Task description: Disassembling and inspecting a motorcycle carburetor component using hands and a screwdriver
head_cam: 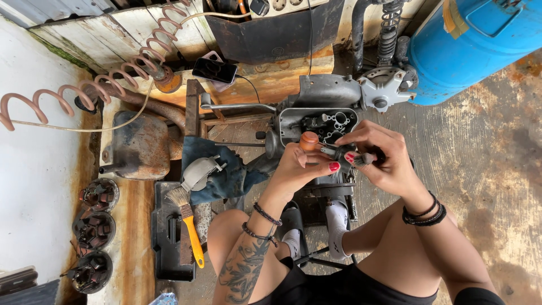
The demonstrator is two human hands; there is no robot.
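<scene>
My left hand (296,166) holds a small tool with a round brown wooden knob (309,140) up in front of me. My right hand (384,158) pinches a small dark metal part (361,159) against the tool's shaft, fingers curled around it. Both hands hover just above an open grey engine casing (319,121) whose inner cavities and holes show. My bare knees and white socks are below the hands.
A yellow-handled paintbrush (189,223) lies on a black tray (169,237) at the left. A blue rag (217,169), a rusty metal tank (138,144), a phone (214,70), a coiled hose (84,90), three round wound parts (93,231) and a blue barrel (474,45) surround me.
</scene>
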